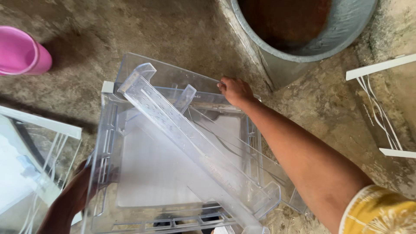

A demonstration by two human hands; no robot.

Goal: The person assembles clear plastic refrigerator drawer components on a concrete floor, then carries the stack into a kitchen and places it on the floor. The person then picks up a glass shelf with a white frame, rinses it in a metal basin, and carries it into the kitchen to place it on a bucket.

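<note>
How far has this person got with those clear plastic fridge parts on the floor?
Done, by the look of it: a long clear door shelf already lies slantwise inside the big clear drawer. In hand: the right hand holds the drawer's far edge, and the left hand holds its near left side. Left: glass shelves and lie on the concrete at either side, untouched.
</note>
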